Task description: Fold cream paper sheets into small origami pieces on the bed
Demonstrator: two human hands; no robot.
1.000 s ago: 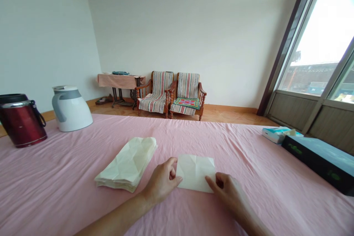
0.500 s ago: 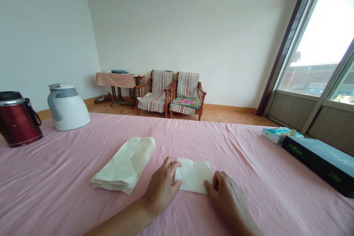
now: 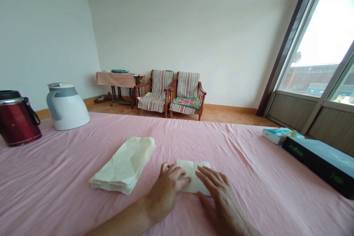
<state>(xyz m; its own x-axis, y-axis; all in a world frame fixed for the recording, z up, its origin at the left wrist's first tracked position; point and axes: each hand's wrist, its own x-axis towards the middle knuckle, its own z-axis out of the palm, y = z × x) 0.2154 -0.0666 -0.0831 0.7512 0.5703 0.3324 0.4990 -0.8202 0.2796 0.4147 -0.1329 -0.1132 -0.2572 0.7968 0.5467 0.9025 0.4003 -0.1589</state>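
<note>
Pink-sheeted table [image 3: 249,155] in a bare white room, two striped chairs [image 3: 171,94] at the far wall.
The folded paper [image 3: 193,166] looks smaller than a second ago. The left hand [image 3: 168,188] and right hand [image 3: 218,195] now lie flat on it, fingers stretched out, gripping nothing, near the paper stack [image 3: 124,164].

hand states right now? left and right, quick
Left hand: open, palm down, fingers pressing on the folded paper.
Right hand: open, fingers spread flat on the same paper.
</note>
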